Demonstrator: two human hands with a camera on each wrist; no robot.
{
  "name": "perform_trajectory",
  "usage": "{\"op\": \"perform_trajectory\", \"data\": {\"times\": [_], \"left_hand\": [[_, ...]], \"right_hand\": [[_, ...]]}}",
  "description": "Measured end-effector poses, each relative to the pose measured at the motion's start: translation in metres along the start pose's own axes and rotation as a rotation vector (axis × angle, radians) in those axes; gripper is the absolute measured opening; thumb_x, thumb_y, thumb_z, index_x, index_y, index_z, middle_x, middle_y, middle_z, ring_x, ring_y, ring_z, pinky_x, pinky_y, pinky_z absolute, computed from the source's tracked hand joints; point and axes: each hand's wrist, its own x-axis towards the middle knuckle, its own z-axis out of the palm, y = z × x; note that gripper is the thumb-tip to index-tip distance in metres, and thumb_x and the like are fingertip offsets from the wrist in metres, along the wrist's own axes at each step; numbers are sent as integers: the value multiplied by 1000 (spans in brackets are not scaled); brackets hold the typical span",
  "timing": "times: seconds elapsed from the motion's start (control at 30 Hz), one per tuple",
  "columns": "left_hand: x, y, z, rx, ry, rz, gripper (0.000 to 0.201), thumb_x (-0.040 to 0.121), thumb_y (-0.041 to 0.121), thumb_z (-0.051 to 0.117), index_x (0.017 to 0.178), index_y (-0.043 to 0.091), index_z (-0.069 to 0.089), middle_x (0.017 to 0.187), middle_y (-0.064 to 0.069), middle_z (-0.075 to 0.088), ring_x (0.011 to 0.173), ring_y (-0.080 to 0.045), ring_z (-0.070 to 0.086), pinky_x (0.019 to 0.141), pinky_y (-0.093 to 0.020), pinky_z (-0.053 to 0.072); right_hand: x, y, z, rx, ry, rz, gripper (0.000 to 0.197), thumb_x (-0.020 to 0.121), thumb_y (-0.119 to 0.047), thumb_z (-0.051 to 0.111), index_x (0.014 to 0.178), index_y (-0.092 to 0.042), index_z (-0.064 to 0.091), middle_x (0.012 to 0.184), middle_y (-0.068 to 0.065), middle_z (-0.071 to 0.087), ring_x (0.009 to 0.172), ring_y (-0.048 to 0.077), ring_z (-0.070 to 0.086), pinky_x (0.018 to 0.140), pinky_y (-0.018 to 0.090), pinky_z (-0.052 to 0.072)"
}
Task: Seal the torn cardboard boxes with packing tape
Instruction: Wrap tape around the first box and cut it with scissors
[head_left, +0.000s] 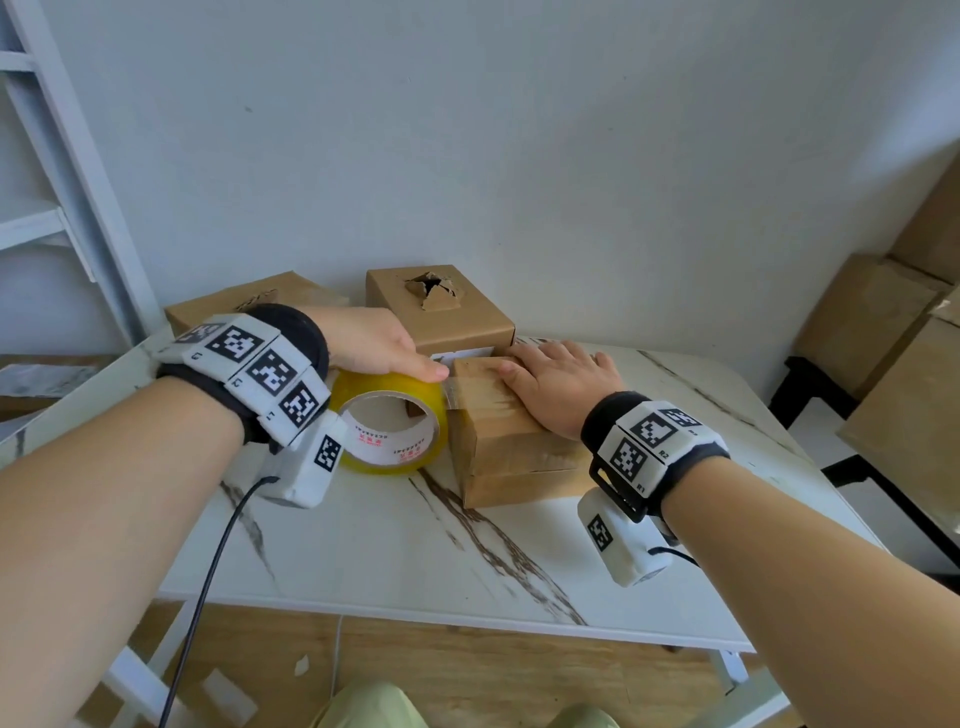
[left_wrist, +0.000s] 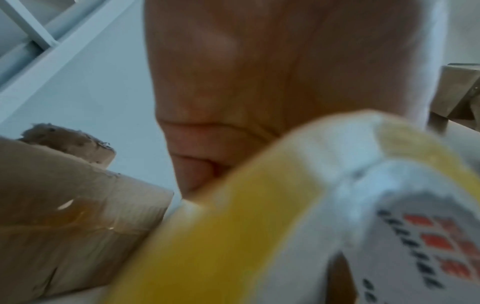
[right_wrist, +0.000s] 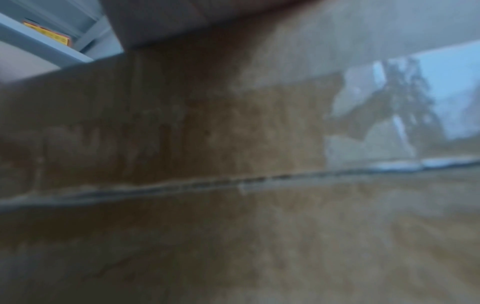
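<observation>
A yellow packing tape roll stands on edge on the white marble table. My left hand grips it from above; in the left wrist view the palm lies over the tape roll. A clear strip of tape runs from the roll onto the near cardboard box. My right hand presses flat on that box's top, fingers straight. Behind it stands a second box with a torn hole. A third box lies at the back left, seen with a torn flap.
Large cardboard boxes are stacked on the right beside a black stand. A white shelf frame rises at the left. A black cable hangs from my left wrist over the table's front edge.
</observation>
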Motion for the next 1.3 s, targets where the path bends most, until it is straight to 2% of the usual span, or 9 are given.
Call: {"op": "perform_trajectory", "data": {"times": [0.33, 0.53, 0.6, 0.7, 0.83, 0.9, 1.0, 1.13, 1.3], "left_hand": [[-16, -16, 17, 89, 244, -15, 47, 82, 58, 57, 63, 15, 46, 62, -1, 42, 59, -17, 41, 56, -28, 30], [-21, -7, 20, 156, 247, -58, 46, 86, 55, 55, 65, 16, 40, 60, 2, 34, 54, -14, 34, 50, -26, 23], [-21, -4, 20, 156, 234, -68, 46, 86, 56, 54, 66, 17, 42, 59, 2, 36, 53, -14, 35, 50, -25, 24], [-20, -2, 20, 148, 214, -72, 45, 86, 57, 53, 67, 16, 46, 58, 2, 39, 52, -13, 38, 49, -24, 26], [-19, -1, 18, 138, 182, -73, 45, 87, 55, 54, 70, 14, 50, 60, 1, 42, 53, -13, 40, 50, -23, 28], [-18, -1, 18, 119, 167, -67, 47, 87, 54, 54, 63, 15, 47, 57, 1, 40, 51, -13, 38, 49, -23, 26], [-21, -6, 16, 76, 163, -62, 50, 87, 53, 55, 55, 17, 40, 53, 2, 36, 49, -13, 35, 48, -23, 24], [-26, -22, 9, -76, 196, -44, 54, 84, 58, 56, 54, 17, 38, 54, 0, 35, 53, -18, 37, 55, -28, 27], [-38, -25, -20, -435, 414, 19, 53, 72, 60, 68, 75, 7, 69, 75, -6, 70, 73, -22, 65, 75, -32, 48]], "right_hand": [[-8, 0, -5, -5, -1, 8, 56, 92, -64, 17, 136, -35, 37, 143, -1, 40, 134, 21, 31, 110, 45, 20], [-10, -7, -13, 14, -38, 7, 71, 83, -76, 23, 139, -35, 37, 146, -2, 38, 137, 22, 29, 111, 55, 13], [-11, -13, -21, 46, -76, -65, 74, 80, -79, 29, 138, -34, 39, 140, -2, 46, 132, 22, 37, 110, 52, 22], [-13, -24, -36, 132, -238, -182, 100, 58, -86, 50, 140, -31, 36, 136, -4, 50, 124, 20, 47, 106, 42, 36], [-19, -43, -44, -40, -363, -275, 109, 62, -60, 76, 148, -28, 18, 149, -5, 33, 134, 18, 35, 112, 40, 31], [-18, -50, -39, -182, -355, -299, 117, 60, -55, 79, 150, -32, 7, 153, -4, 22, 138, 20, 27, 112, 42, 30], [-17, -53, -29, -276, -311, -300, 120, 56, -54, 82, 149, -38, 7, 148, -1, 23, 135, 25, 28, 106, 47, 37], [-20, -51, -37, -72, -218, -331, 113, 55, -45, 84, 146, -36, 17, 142, -4, 33, 130, 20, 35, 105, 43, 38], [-29, -42, -70, 335, -106, -364, 104, 58, -32, 86, 143, -38, 25, 124, -11, 49, 109, 10, 50, 90, 21, 41]]}}
